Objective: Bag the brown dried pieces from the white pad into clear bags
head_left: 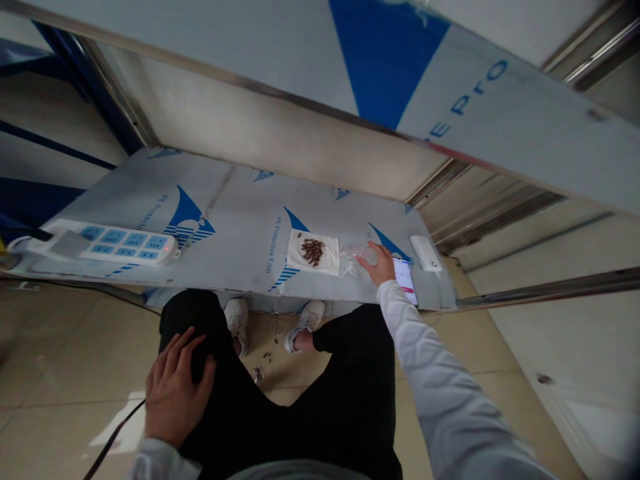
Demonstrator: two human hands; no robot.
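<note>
Black trousers (300, 433) lie under the loosely spread fingers of the left hand (175, 387). The thumb and fingers of the right hand (381, 265) close on crumpled clear plastic (349, 260). Just left of that, small brown stick-like pieces (313, 252) sit heaped on a square white sheet (331, 251); beside the right wrist lies a lit smartphone (405, 281), all on the film-covered grey metal shelf (240, 233).
</note>
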